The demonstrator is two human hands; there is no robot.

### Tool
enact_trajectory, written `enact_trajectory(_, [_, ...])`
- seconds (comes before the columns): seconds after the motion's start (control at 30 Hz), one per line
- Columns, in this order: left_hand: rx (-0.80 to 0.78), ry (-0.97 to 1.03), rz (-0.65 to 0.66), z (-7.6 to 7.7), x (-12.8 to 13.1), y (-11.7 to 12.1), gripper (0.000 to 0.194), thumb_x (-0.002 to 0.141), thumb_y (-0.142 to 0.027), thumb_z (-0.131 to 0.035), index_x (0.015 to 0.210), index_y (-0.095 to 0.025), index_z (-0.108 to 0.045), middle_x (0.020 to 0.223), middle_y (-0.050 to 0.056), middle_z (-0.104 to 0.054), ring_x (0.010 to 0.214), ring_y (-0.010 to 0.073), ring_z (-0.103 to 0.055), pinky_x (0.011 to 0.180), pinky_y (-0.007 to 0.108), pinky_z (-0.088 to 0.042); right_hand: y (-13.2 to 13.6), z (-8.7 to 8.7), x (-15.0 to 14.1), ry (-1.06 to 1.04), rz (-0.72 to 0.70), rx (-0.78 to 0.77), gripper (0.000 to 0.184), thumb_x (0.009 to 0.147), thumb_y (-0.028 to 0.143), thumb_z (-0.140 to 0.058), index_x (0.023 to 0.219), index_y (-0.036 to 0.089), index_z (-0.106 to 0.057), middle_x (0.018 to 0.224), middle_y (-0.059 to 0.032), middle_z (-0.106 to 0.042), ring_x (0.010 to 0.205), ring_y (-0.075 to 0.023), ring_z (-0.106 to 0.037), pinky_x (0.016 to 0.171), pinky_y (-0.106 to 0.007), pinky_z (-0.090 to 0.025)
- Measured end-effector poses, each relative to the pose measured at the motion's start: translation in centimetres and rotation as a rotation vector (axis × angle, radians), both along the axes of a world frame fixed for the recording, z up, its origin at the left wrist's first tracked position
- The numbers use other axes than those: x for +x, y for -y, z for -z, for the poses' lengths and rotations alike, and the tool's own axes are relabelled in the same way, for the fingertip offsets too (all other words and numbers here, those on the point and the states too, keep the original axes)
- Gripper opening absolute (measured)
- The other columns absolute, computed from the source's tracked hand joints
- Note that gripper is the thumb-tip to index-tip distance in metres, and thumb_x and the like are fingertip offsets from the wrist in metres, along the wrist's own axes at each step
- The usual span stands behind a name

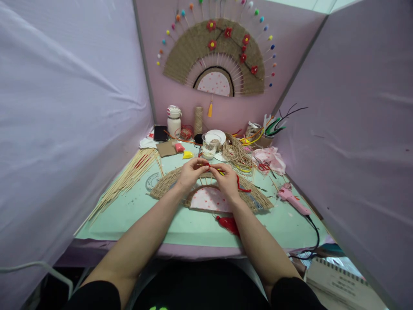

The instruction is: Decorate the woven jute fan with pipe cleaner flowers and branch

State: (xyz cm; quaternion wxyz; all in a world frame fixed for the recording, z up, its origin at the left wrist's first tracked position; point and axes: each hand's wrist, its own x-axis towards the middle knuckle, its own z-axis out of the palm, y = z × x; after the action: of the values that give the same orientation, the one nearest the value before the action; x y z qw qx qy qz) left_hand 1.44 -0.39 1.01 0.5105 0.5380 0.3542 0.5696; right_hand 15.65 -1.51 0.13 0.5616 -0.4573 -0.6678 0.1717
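Note:
Above the middle of the table, my left hand [192, 172] and my right hand [226, 175] meet with their fingertips pinched on a small piece of red pipe cleaner [208, 164]. A bit of yellow shows by the right fingers. Beneath both hands lies a twine-covered fan [167, 183] with a pink-dotted half-circle [208, 200] at its base. A bent red pipe cleaner [241, 187] rests on the fan beside my right hand. Near my right forearm is a red tassel [228, 224], partly hidden by it.
Thin wooden sticks [129, 172] and a protractor [152, 181] lie left. A pink glue gun [293, 199] with a black cord is right. Behind stand a plastic cup [210, 146], twine [237, 153], red scissors [263, 167] and a white bottle [174, 122]. A finished fan [187, 47] hangs on the back wall.

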Motion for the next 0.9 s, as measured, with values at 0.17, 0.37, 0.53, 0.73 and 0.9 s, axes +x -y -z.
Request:
enact_trajectory(0.17, [0.03, 0.025, -0.026, 0.29, 0.02, -0.27, 0.017, 0.065, -0.024, -0.071, 0.076, -0.015, -0.062, 0.074, 0.0, -0.063, 0.072, 0.0125, -0.058, 0.073, 0.027, -0.046, 0.25, -0.04, -0.24, 0.061, 0.024, 0.082, 0.011, 0.081, 0.03, -0.062, 0.079, 0.022, -0.068, 0.081, -0.0023, -0.069, 0.087, -0.0192, -0.057, 0.084, -0.036, -0.041])
enact_trajectory(0.37, [-0.032, 0.182, -0.019, 0.24, 0.15, -0.52, 0.024, 0.06, -0.026, -0.075, 0.075, -0.016, -0.059, 0.072, -0.001, -0.063, 0.071, 0.0115, -0.058, 0.075, 0.027, -0.046, 0.35, -0.09, -0.25, 0.05, 0.025, 0.134, 0.016, 0.083, 0.03, -0.059, 0.095, 0.022, -0.066, 0.089, -0.0045, -0.067, 0.092, -0.0204, -0.056, 0.084, -0.036, -0.043])
enact_trajectory(0.53, [-0.011, 0.223, 0.006, 0.2, 0.19, -0.45, 0.022, 0.061, -0.024, -0.075, 0.075, -0.015, -0.06, 0.072, -0.001, -0.063, 0.071, 0.0107, -0.058, 0.075, 0.027, -0.046, 0.61, -0.3, -0.31, 0.006, 0.04, 0.187, 0.012, 0.086, 0.028, -0.055, 0.089, 0.021, -0.065, 0.087, -0.0043, -0.066, 0.089, -0.019, -0.057, 0.082, -0.034, -0.044])
enact_trajectory(0.73, [0.065, 0.213, -0.06, 0.18, 0.35, -0.32, 0.015, 0.065, -0.022, -0.072, 0.074, -0.016, -0.062, 0.075, -0.001, -0.062, 0.073, 0.0111, -0.058, 0.075, 0.027, -0.047, 0.82, -0.28, -0.53, -0.028, 0.026, 0.142, 0.012, 0.083, 0.03, -0.058, 0.086, 0.021, -0.065, 0.085, -0.0039, -0.066, 0.087, -0.0181, -0.057, 0.08, -0.033, -0.045])
enact_trajectory(0.9, [0.07, 0.174, -0.062, -0.05, 0.42, -0.02, 0.017, 0.063, -0.024, -0.073, 0.073, -0.017, -0.061, 0.076, 0.0, -0.063, 0.074, 0.0125, -0.058, 0.078, 0.03, -0.048, 0.21, -0.04, -0.53, -0.282, -0.083, -0.072, 0.019, 0.081, 0.036, -0.059, 0.088, 0.02, -0.065, 0.081, -0.0026, -0.066, 0.078, -0.0161, -0.059, 0.075, -0.031, -0.048])
